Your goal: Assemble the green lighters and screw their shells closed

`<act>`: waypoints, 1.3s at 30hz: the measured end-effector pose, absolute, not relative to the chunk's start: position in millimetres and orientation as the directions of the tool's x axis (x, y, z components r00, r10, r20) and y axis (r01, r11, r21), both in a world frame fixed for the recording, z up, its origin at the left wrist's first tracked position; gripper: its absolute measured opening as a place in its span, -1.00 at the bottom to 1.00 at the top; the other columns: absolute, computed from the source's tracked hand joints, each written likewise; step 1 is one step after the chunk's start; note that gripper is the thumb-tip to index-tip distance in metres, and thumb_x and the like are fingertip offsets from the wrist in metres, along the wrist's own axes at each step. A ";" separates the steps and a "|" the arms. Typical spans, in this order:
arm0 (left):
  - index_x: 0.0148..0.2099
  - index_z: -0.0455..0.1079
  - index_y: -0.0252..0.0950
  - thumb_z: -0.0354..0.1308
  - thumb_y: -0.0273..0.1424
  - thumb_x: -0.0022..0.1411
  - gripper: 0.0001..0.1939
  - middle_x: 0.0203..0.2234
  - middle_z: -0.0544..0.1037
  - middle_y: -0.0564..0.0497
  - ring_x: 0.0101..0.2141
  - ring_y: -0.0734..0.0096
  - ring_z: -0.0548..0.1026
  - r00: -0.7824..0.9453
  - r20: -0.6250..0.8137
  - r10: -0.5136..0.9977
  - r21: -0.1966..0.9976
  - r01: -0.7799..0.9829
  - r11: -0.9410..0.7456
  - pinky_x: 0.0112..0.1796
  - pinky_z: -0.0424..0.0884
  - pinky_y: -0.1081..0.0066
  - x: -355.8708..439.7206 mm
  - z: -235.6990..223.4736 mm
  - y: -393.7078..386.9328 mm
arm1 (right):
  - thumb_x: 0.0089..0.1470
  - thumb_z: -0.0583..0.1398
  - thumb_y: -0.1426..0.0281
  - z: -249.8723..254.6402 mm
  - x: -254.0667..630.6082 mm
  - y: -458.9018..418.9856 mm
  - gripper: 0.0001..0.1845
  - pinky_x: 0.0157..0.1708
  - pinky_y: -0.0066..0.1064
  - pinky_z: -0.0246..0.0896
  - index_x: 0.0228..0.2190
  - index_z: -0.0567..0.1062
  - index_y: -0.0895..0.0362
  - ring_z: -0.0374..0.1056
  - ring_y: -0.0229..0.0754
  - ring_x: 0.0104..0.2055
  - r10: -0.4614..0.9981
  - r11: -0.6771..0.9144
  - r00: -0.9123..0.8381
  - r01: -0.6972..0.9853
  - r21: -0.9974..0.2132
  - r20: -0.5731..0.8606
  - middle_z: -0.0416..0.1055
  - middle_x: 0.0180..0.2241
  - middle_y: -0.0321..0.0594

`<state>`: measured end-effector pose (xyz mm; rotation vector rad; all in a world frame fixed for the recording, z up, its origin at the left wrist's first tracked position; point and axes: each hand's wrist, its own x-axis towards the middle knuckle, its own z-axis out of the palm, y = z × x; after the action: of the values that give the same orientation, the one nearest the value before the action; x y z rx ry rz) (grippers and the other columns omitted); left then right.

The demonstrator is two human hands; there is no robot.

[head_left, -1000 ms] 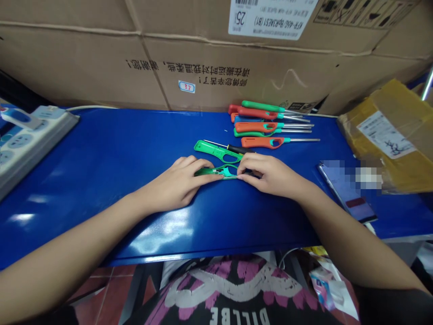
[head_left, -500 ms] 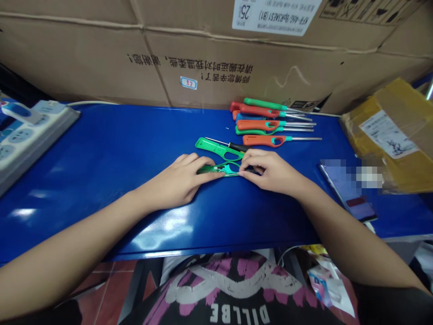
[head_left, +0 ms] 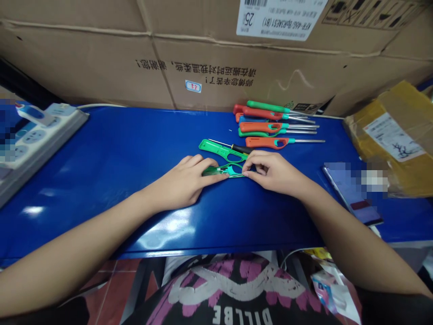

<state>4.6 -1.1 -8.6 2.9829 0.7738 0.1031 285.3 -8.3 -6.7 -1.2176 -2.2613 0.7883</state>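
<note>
An opened green lighter body point(head_left: 225, 170) lies flat on the blue table point(head_left: 111, 158). My left hand point(head_left: 184, 183) presses down on its left end with curled fingers. From the right, my right hand point(head_left: 270, 171) pinches the lighter's other end with its fingertips. Just behind them lies a loose green shell half point(head_left: 219, 150) next to a small black-handled screwdriver point(head_left: 233, 146).
Several orange, green and blue long-nosed lighters point(head_left: 270, 124) lie stacked at the back. Big cardboard boxes point(head_left: 209, 49) wall off the far side. A power strip point(head_left: 32, 135) sits at the left, a phone point(head_left: 352, 192) and a yellow parcel point(head_left: 392, 135) at the right.
Both hands stay on the green lighter; the right fingers have shifted slightly on its end. The view has drifted a little.
</note>
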 end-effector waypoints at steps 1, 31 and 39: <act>0.39 0.17 -0.06 0.01 -0.58 0.29 -0.34 0.15 0.32 -0.17 -0.05 0.07 0.30 0.872 0.048 0.488 0.068 0.485 -0.872 -0.06 0.31 0.15 5.0 -8.2 -1.2 | 0.12 0.23 0.45 -6.5 285.5 -7.8 -0.93 -0.48 -0.43 0.07 -0.39 0.53 0.14 0.12 -0.36 -0.52 0.857 0.433 -0.503 0.592 -0.679 0.108 0.37 -0.38 -0.29; -0.11 0.61 -0.18 0.25 -0.24 0.32 -0.81 -0.27 0.59 0.00 -0.25 0.33 0.49 0.797 0.178 0.578 0.363 0.493 -0.791 -0.20 0.38 0.35 -27.0 1.3 26.6 | 0.18 0.25 0.36 -15.9 297.7 2.0 -0.90 -0.37 -0.32 0.28 -0.26 0.59 0.04 0.39 -0.11 -0.13 0.846 0.526 -0.468 0.811 -0.257 0.254 0.32 -0.09 -0.17; -0.09 0.61 -0.19 0.30 -0.21 0.26 -0.76 -0.25 0.60 0.00 -0.24 0.37 0.54 0.750 0.145 0.645 0.549 0.481 -0.683 -0.19 0.43 0.39 -25.3 -1.8 27.9 | 0.27 0.11 0.38 -7.3 293.7 -1.0 -0.94 -0.21 -0.23 0.32 -0.25 0.38 0.10 0.36 -0.06 -0.12 0.840 0.542 -0.496 0.774 -0.328 0.219 0.31 -0.09 -0.09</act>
<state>-25.3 27.9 -1.8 2.4604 0.8510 0.4520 293.7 -1.0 -7.3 -1.3276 -2.4321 0.2642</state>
